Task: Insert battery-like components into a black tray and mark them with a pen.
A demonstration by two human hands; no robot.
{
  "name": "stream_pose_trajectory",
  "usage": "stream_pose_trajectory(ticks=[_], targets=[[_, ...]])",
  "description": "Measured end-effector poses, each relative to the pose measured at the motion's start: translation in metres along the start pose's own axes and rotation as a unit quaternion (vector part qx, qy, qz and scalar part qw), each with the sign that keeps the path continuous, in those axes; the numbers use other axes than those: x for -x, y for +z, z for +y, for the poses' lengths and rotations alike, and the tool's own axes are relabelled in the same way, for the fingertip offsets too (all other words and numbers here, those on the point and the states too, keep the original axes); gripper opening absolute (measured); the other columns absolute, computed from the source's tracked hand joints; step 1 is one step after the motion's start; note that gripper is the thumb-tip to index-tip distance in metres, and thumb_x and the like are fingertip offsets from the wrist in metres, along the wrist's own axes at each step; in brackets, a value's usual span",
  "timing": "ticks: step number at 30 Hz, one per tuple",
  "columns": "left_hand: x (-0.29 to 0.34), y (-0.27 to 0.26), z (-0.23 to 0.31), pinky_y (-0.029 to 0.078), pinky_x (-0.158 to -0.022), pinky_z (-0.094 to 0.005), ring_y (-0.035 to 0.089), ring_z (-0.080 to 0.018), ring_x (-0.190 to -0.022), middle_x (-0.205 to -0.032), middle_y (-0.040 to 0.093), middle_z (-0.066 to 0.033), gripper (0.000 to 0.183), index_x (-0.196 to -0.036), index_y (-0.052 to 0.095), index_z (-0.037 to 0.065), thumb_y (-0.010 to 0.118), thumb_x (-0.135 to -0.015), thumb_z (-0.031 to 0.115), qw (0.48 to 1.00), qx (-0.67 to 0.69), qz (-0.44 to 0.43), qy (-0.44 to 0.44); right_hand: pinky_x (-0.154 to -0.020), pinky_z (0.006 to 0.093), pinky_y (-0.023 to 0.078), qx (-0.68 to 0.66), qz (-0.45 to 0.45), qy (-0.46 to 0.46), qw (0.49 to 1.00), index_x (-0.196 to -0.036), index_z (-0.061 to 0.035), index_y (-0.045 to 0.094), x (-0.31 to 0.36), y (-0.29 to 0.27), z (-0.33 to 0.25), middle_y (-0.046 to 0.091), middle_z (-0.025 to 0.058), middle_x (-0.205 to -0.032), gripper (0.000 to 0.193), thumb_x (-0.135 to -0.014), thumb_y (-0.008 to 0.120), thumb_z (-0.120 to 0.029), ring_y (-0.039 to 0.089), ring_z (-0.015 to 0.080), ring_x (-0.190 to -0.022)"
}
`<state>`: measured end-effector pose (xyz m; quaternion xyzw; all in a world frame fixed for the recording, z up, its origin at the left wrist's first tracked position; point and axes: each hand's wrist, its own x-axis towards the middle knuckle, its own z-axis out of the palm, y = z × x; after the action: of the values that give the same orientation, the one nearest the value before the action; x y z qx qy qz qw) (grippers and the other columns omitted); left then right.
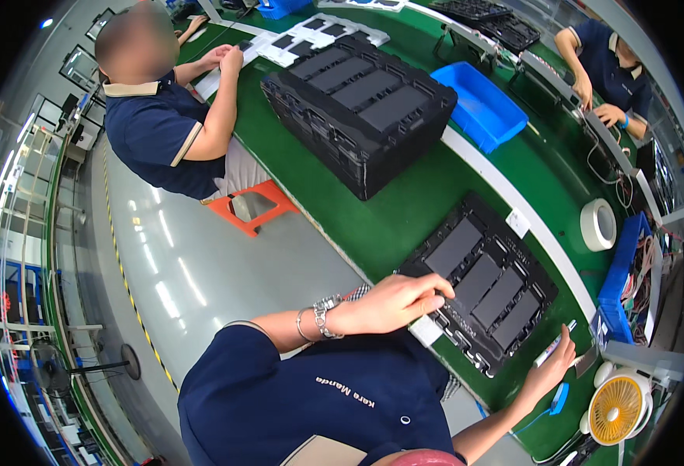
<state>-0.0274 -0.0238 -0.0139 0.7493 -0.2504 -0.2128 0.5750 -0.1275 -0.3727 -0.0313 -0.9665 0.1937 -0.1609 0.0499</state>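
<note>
A black tray lies on the green bench in front of me, with several flat dark grey rectangular pieces set in its slots. My left hand, with a metal watch on its wrist, is over the tray's left edge. Its fingers are curled and thumb and index finger come together; what they pinch, if anything, I cannot make out. At the tray's right end, my right hand is closed around a slim white pen. The pen is apart from the tray.
Farther off stands a tall stack of black trays. Blue bins, a white tape roll and a small yellow-white fan line the bench's right side. One co-worker sits at left; another works across.
</note>
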Motion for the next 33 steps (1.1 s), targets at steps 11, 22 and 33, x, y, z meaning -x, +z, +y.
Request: stream_pose_trajectory(ticks=[11, 22, 33], targets=[[-0.002, 0.014, 0.017, 0.043, -0.060, -0.0278, 0.051, -0.0111, -0.061, -0.068, 0.055, -0.0017, 0.019, -0.113, 0.061, 0.006, 0.056, -0.097, 0.015, 0.998, -0.050, 0.036, 0.025, -0.089, 0.0435, 0.045, -0.114, 0.074, -0.027, 0.990, -0.124, -0.0033, 0.059, 0.005, -0.019, -0.061, 0.061, 0.0153, -0.107, 0.036, -0.088, 0.057, 0.000, 0.056, 0.0333, -0.102], [0.006, 0.031, 0.008, 0.049, -0.064, -0.0355, 0.058, -0.0204, -0.074, -0.074, 0.058, -0.0016, 0.022, -0.094, 0.057, 0.008, 0.069, -0.087, 0.025, 0.927, -0.331, 0.159, 0.072, -0.087, 0.0435, 0.045, -0.224, 0.016, -0.142, 0.964, -0.106, -0.0022, 0.064, 0.032, -0.005, -0.118, 0.062, 0.0132, -0.101, 0.023, -0.084, 0.060, -0.002, 0.057, 0.0325, -0.097], [0.000, 0.054, 0.000, 0.047, -0.066, -0.0353, 0.056, -0.0203, -0.078, -0.082, 0.056, -0.0031, 0.034, -0.089, 0.058, 0.008, 0.076, -0.078, 0.035, 0.861, -0.466, 0.183, 0.093, -0.099, 0.0496, 0.040, -0.199, 0.050, -0.193, 0.960, -0.119, 0.0007, 0.058, 0.067, 0.010, -0.144, 0.062, 0.0157, -0.106, 0.039, -0.081, 0.064, -0.003, 0.056, 0.0320, -0.105]])
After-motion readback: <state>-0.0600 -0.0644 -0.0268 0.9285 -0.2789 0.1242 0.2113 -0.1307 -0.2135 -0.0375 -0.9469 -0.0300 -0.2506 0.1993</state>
